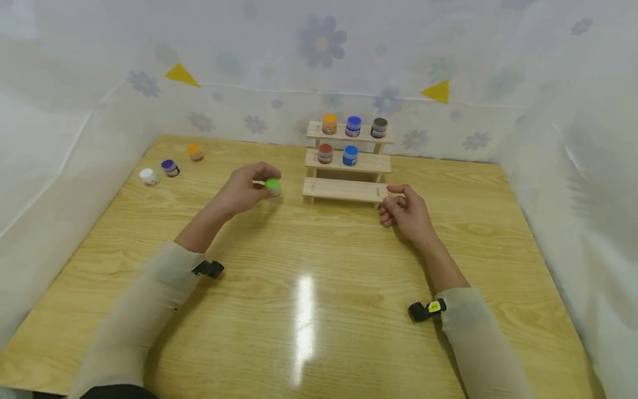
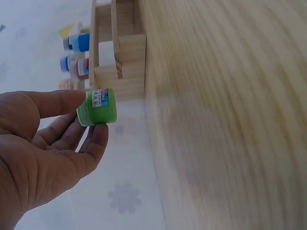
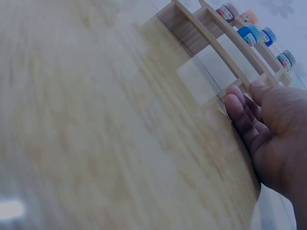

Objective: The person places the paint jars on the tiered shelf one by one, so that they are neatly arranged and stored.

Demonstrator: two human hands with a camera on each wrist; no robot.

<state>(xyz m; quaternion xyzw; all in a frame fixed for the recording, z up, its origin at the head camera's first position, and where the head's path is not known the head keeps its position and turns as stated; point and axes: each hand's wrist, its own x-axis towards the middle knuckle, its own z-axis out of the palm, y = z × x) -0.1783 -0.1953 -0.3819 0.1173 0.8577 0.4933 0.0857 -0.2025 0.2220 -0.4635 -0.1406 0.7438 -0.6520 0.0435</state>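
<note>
My left hand (image 1: 244, 189) pinches a small paint jar with a green lid (image 1: 272, 186) between thumb and fingers. In the left wrist view the green jar (image 2: 100, 106) is held off the wooden table, its label partly showing. To its right stands a three-step wooden rack (image 1: 344, 190). My right hand (image 1: 412, 217) grips the right end of the rack's lowest step, thumb in front and forefinger behind. The top step bears orange (image 1: 329, 124), blue (image 1: 353, 127) and black (image 1: 379, 128) jars. On the middle step are a red-brown jar (image 1: 325, 153) and a blue jar (image 1: 350, 155).
At the table's left back lie a white jar (image 1: 149, 177), a purple jar (image 1: 170, 168) and an orange jar (image 1: 195, 153). A flowered white sheet (image 1: 279, 66) hangs close behind the rack and along both sides of the table (image 1: 359, 288).
</note>
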